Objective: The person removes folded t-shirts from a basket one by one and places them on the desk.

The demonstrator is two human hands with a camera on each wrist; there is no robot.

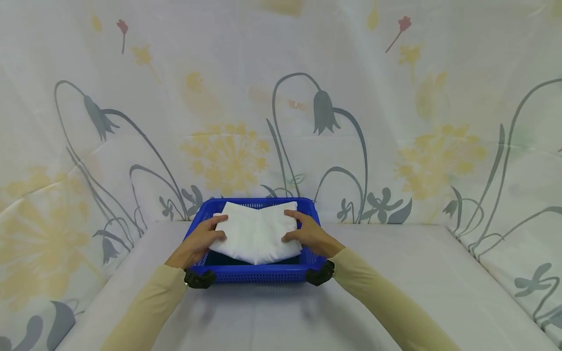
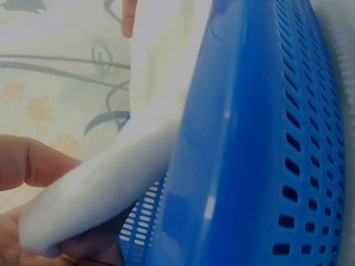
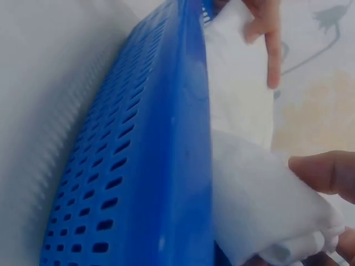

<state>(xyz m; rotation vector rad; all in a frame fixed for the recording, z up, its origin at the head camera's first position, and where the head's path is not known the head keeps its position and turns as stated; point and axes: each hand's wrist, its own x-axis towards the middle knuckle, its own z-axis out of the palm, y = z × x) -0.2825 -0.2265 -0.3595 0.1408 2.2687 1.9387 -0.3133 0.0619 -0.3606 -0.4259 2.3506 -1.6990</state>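
A folded white cloth (image 1: 255, 234) sags a little at its middle inside a blue plastic basket (image 1: 259, 274). My left hand (image 1: 205, 239) grips the cloth's left end, thumb on top and fingers beneath, as the left wrist view shows of the cloth (image 2: 105, 183). The opposite end is held the same way by my right hand (image 1: 309, 234). In the right wrist view that end of the cloth (image 3: 260, 194) shows several soft layers between thumb and fingers. Under the cloth, a dark area shows in the basket; most of the basket's floor is hidden.
The basket stands on a white-covered table (image 1: 395, 282), near the back. Behind it rises a pale curtain (image 1: 246, 97) printed with grey and yellow flowers, which also runs along both sides. Dark wrist devices (image 1: 320, 274) overlap the basket's front corners in the head view.
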